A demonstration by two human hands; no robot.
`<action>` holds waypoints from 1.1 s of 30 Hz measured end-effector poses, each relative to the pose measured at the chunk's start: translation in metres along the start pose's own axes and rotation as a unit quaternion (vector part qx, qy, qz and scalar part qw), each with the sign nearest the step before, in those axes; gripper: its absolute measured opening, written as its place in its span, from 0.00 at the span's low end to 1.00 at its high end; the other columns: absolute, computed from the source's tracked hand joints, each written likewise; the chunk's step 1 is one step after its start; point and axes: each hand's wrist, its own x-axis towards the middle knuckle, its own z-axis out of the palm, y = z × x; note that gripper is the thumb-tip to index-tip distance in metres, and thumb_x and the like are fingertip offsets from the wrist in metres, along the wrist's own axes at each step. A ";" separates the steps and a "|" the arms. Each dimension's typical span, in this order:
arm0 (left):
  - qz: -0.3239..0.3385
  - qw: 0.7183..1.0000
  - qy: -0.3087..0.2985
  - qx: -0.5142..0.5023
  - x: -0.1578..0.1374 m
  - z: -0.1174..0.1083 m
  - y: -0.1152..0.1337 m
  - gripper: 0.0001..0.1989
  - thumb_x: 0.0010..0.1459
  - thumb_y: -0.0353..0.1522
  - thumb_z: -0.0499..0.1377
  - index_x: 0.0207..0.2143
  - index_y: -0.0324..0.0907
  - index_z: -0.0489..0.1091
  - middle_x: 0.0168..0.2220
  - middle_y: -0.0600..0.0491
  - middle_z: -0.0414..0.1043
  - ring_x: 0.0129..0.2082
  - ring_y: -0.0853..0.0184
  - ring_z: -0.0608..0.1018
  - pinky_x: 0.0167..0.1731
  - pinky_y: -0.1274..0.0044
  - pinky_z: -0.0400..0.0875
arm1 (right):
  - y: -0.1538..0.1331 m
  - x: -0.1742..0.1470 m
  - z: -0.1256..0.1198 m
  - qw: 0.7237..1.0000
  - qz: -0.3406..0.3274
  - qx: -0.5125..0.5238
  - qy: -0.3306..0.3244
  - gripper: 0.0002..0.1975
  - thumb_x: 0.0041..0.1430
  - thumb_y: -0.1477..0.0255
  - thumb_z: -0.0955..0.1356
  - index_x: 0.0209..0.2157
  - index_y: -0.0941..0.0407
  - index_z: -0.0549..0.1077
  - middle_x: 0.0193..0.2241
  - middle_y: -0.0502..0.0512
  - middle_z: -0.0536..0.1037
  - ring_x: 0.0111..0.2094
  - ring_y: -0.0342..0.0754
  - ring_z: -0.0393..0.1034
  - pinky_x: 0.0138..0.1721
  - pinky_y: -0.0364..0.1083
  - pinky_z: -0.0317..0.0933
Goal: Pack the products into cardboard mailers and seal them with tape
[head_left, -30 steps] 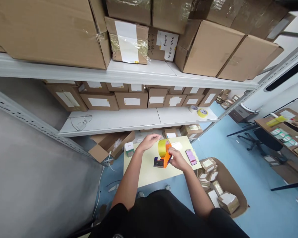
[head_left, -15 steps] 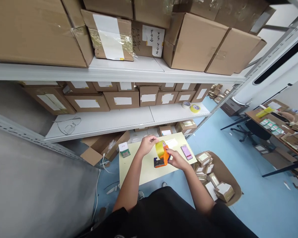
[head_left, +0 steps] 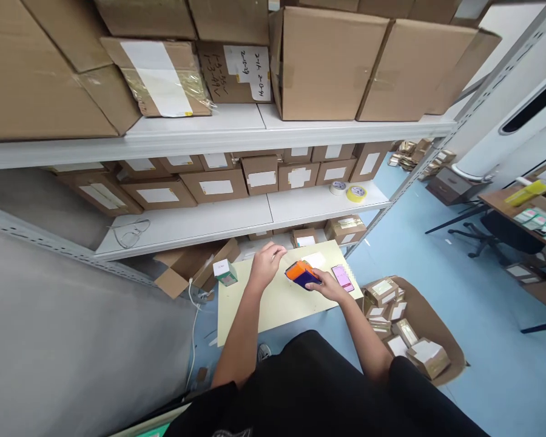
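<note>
My right hand [head_left: 326, 284] is wrapped round an orange and dark blue tape dispenser [head_left: 303, 274], held tilted above the pale yellow table [head_left: 255, 309]. The yellow tape roll on it is hidden from this side. My left hand [head_left: 266, 265] is raised just left of the dispenser, thumb and fingers pinched together; whatever lies between the fingertips is too small to make out. A phone [head_left: 343, 278] with a lit pink screen lies right of my right hand. Behind the dispenser is a white sheet [head_left: 315, 260]. A small green and white box [head_left: 225, 272] stands at the table's left end.
Shelves ahead hold many cardboard boxes [head_left: 221, 185], two tape rolls [head_left: 356, 193] and a pair of glasses [head_left: 130, 233]. An open carton [head_left: 195, 264] sits left of the table. Right of it, a large brown bin [head_left: 437, 321] contains several packed parcels. A desk [head_left: 505, 203] stands farther right.
The tape dispenser has been turned in my right hand, so its blue underside now shows and the yellow roll no longer does. My left hand stays pinched. The view has shifted slightly.
</note>
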 end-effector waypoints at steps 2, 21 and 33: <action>-0.003 1.000 0.013 0.022 -0.002 0.013 0.001 0.14 0.69 0.40 0.57 0.36 0.47 0.80 0.37 0.50 0.79 0.40 0.61 0.78 0.46 0.70 0.72 | 0.010 0.000 -0.004 1.000 -0.002 0.023 -0.002 0.21 0.62 0.58 0.74 0.52 0.53 0.77 0.45 0.56 0.82 0.46 0.57 0.75 0.49 0.52 0.69; -0.242 0.968 -0.008 0.062 -0.112 0.155 -0.084 0.22 0.68 0.44 0.57 0.57 0.47 0.77 0.73 0.47 0.56 0.49 0.60 0.80 0.48 0.67 0.78 | 0.173 -0.017 -0.005 0.970 0.131 -0.186 0.087 0.25 0.59 0.68 0.73 0.58 0.54 0.74 0.52 0.63 0.81 0.53 0.63 0.76 0.54 0.56 0.67; -0.479 0.866 -0.143 -0.020 -0.184 0.285 -0.125 0.48 0.58 0.39 0.67 0.75 0.41 0.51 0.73 0.42 0.56 0.73 0.50 0.61 0.70 0.63 0.57 | 0.193 -0.009 -0.009 0.944 0.214 -0.250 0.017 0.09 0.63 0.69 0.70 0.41 0.60 0.77 0.32 0.61 0.81 0.41 0.56 0.75 0.43 0.50 0.62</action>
